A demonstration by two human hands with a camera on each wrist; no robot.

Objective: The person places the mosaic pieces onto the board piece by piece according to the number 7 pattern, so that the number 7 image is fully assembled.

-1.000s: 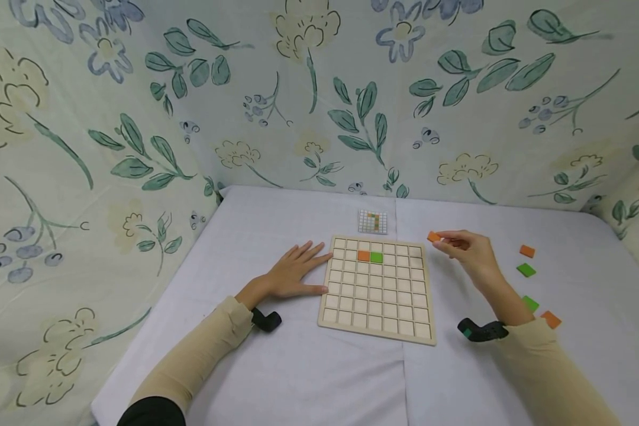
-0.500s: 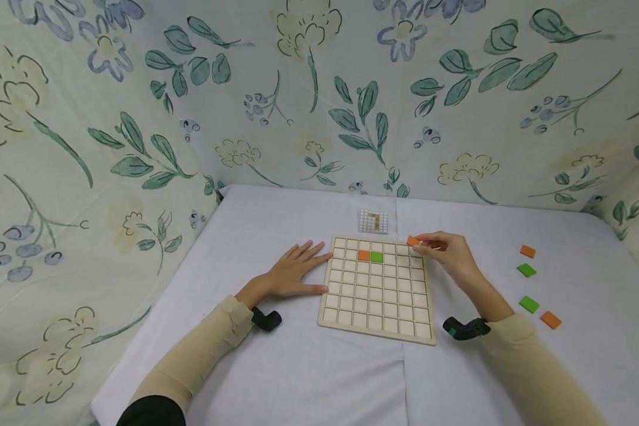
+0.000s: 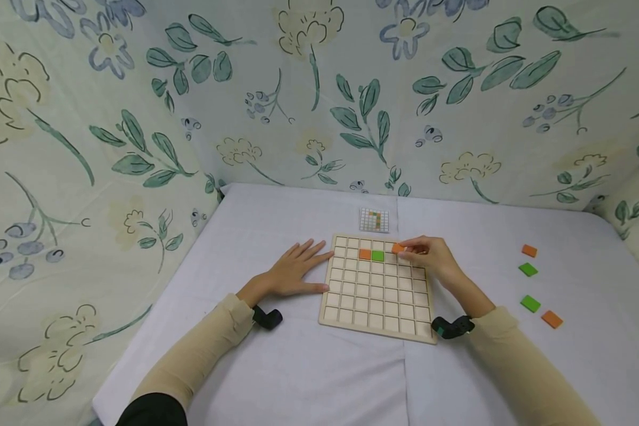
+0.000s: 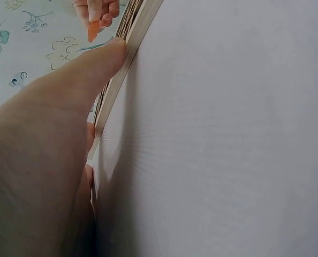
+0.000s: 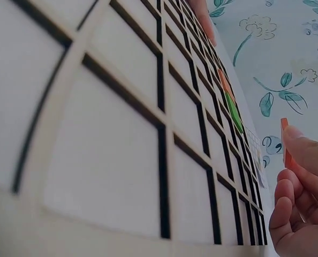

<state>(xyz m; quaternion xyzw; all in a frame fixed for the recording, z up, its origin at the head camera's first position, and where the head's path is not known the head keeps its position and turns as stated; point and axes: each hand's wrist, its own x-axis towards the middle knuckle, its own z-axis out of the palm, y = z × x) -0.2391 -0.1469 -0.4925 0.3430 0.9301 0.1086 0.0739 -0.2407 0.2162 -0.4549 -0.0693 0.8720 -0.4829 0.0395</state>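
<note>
Orange, thin and square-edged, the held tile (image 3: 397,248) sits pinched between the thumb and fingers of the right hand (image 3: 431,257), over the upper right part of the wooden grid board (image 3: 376,292). The right wrist view shows it nearly edge-on and apart from the board, so its exact tilt and the cell beneath it are hard to tell. The left hand (image 3: 293,273) grips nothing; its fingers spread, with thumb and fingertips against the board's left edge, a sensible brace if the tile needs a push. In the second row from the top, a seated orange tile (image 3: 364,254) has a seated green tile (image 3: 377,255) in the cell just to its right, and these make a good guide for lining up. The raised dividers leave cells about the tile's own shape, so I would square its sides to the lines first, lower one edge against a divider, then let the rest drop and press lightly with a fingertip. Coming in crooked would probably leave a corner propped on a divider. A glance at the pattern card (image 3: 374,219), beyond the board's far edge, should settle the cell before letting go. The fingers should lift straight up, clear of the green neighbour.
</note>
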